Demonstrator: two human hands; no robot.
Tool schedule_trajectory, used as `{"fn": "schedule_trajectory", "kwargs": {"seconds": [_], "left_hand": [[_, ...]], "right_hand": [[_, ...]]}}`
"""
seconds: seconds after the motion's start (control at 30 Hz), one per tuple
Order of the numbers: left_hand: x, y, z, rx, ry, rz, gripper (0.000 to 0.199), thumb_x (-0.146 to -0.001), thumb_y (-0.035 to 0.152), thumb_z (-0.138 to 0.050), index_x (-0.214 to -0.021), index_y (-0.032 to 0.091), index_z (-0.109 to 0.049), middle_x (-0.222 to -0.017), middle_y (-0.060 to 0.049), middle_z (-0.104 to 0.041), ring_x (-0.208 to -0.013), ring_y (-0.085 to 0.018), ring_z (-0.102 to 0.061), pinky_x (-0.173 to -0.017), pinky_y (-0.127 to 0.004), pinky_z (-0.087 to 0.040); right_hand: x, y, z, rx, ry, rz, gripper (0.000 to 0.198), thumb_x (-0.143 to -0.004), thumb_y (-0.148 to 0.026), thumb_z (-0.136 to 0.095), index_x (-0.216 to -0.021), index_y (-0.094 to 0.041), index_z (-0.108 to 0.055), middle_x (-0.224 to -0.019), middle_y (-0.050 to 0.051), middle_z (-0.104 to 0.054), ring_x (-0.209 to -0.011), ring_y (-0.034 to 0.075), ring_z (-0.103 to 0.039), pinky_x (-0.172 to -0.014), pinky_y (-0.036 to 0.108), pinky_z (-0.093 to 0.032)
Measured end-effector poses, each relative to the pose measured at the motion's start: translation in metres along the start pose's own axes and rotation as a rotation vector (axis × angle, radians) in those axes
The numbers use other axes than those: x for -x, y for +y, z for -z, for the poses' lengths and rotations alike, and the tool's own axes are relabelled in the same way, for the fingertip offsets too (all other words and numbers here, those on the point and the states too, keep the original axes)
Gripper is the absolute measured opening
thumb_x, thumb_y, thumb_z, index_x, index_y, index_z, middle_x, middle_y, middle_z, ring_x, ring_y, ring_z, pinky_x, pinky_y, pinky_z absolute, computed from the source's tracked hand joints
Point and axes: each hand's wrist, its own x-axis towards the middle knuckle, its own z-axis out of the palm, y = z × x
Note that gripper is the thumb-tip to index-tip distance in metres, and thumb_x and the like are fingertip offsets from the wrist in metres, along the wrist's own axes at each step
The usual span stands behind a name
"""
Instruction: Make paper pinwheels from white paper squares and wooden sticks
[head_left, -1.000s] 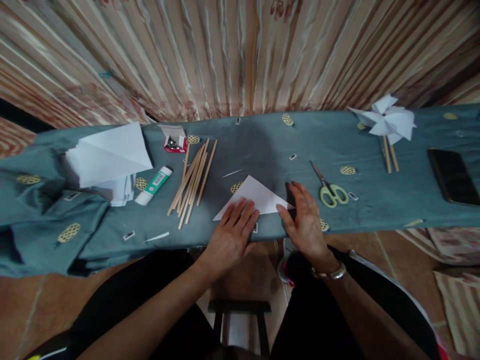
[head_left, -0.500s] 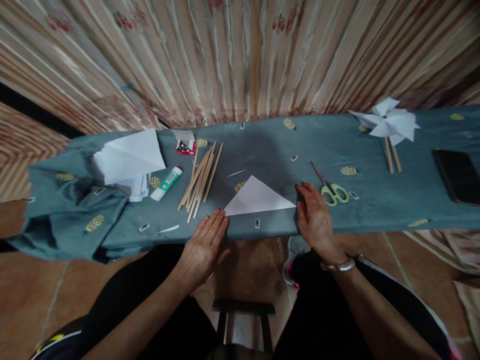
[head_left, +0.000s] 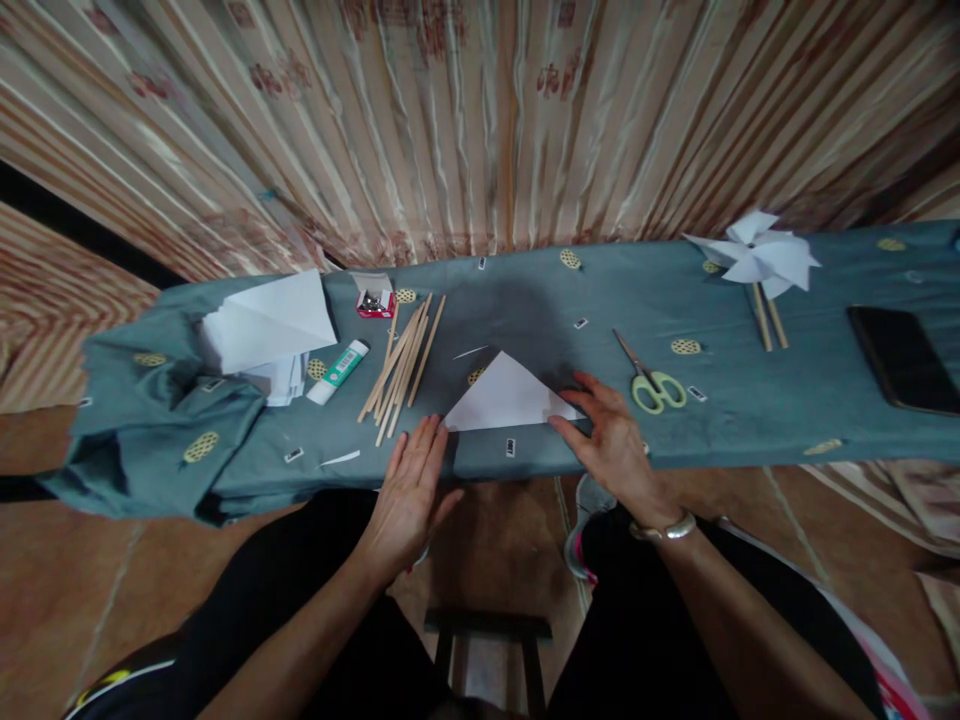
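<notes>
A white sheet of paper folded into a triangle (head_left: 502,398) lies at the near edge of the cloth-covered table. My left hand (head_left: 411,490) rests flat, fingers stretched out together, its fingertips at the triangle's left corner. At the right corner is my right hand (head_left: 611,450), with thumb and forefinger apart on either side of the paper's tip; the thumb touches the paper. A bracelet (head_left: 664,528) circles the right wrist. Just beyond that hand lie green-handled scissors (head_left: 657,390), blades pointing away. Wooden sticks (head_left: 401,365) lie loosely piled beyond my left hand.
On the left are stacked white papers (head_left: 277,320), a glue stick (head_left: 337,372) and an open red box (head_left: 375,302) of small metal pieces. Paper pinwheels on sticks (head_left: 761,255) and a dark phone (head_left: 904,358) occupy the right. A striped curtain (head_left: 480,130) hangs behind the table.
My right hand has moved left, bringing its thumb onto the triangle's right corner. My left hand stays at the left corner. The whole view has shifted slightly.
</notes>
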Motion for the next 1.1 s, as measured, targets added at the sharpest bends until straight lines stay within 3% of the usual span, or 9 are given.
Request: {"fn": "schedule_trajectory", "kwargs": {"seconds": [0.23,0.37,0.47,0.63,0.73,0.83,0.97,1.1], "left_hand": [[-0.03,0.013,0.012,0.081,0.238,-0.001,0.084,-0.096,0.03,-0.054,-0.158,0.021,0.002,-0.163,-0.023,-0.02,-0.152,-0.034,-0.017,-0.118,-0.061,-0.028],[-0.057,0.031,0.025,0.016,0.326,-0.106,0.088,-0.094,0.02,-0.056,-0.158,0.026,0.004,-0.166,-0.018,-0.01,-0.153,-0.034,-0.011,-0.119,-0.059,-0.027],[-0.077,0.049,0.029,-0.036,0.292,-0.211,0.084,-0.095,0.016,-0.051,-0.158,0.026,0.004,-0.166,-0.015,-0.014,-0.154,-0.029,-0.007,-0.121,-0.058,-0.024],[-0.095,0.058,0.02,-0.157,0.176,-0.329,0.059,-0.095,0.009,-0.044,-0.151,0.023,-0.034,-0.162,-0.01,-0.03,-0.155,-0.025,-0.007,-0.123,-0.06,-0.01],[-0.097,0.049,0.014,-0.171,0.219,-0.319,0.041,-0.095,0.011,-0.048,-0.135,0.021,-0.054,-0.153,-0.01,-0.046,-0.153,-0.026,-0.017,-0.121,-0.062,0.005],[-0.098,0.037,0.014,-0.12,0.273,-0.33,0.018,-0.096,0.014,-0.052,-0.106,0.02,-0.067,-0.131,-0.004,-0.067,-0.146,-0.024,-0.036,-0.119,-0.059,0.017],[-0.098,0.02,0.015,-0.045,0.331,-0.321,0.015,-0.096,0.012,-0.055,-0.089,0.02,-0.067,-0.1,0.002,-0.077,-0.131,-0.024,-0.056,-0.12,-0.066,0.013],[-0.093,0.01,0.011,-0.024,0.341,-0.329,0.017,-0.095,0.011,-0.054,-0.09,0.019,-0.068,-0.101,-0.002,-0.077,-0.122,-0.024,-0.064,-0.121,-0.07,0.001]], "right_hand": [[-0.013,-0.004,0.014,-0.178,0.135,-0.087,0.019,-0.086,-0.038,-0.062,-0.08,-0.022,-0.068,-0.115,0.011,-0.072,-0.105,0.028,-0.069,-0.094,0.047,-0.053],[-0.021,-0.001,0.036,-0.041,0.3,-0.079,0.015,-0.086,-0.035,-0.062,-0.08,-0.022,-0.066,-0.12,0.012,-0.069,-0.107,0.03,-0.065,-0.093,0.051,-0.051],[-0.016,-0.012,0.039,0.076,0.231,0.078,0.014,-0.089,-0.031,-0.058,-0.081,-0.023,-0.066,-0.132,0.012,-0.062,-0.121,0.032,-0.057,-0.103,0.055,-0.044],[0.005,-0.04,0.018,0.181,0.073,0.306,0.014,-0.091,-0.02,-0.053,-0.087,-0.019,-0.066,-0.125,0.014,-0.067,-0.115,0.03,-0.059,-0.095,0.049,-0.048],[0.012,-0.048,0.011,0.198,0.031,0.383,0.017,-0.092,-0.016,-0.052,-0.081,-0.018,-0.065,-0.113,0.013,-0.072,-0.105,0.027,-0.063,-0.088,0.044,-0.051],[0.015,-0.046,0.013,0.164,-0.041,0.429,0.016,-0.094,-0.021,-0.055,-0.084,-0.017,-0.067,-0.114,0.013,-0.072,-0.103,0.027,-0.064,-0.088,0.043,-0.052],[0.012,-0.032,0.021,0.182,-0.162,0.435,0.028,-0.094,-0.02,-0.051,-0.116,-0.009,-0.065,-0.129,0.018,-0.065,-0.119,0.031,-0.059,-0.098,0.048,-0.05],[0.005,-0.014,0.023,0.314,-0.164,0.431,0.045,-0.092,-0.006,-0.042,-0.134,-0.009,-0.056,-0.147,0.02,-0.051,-0.136,0.034,-0.046,-0.102,0.052,-0.046]]}}
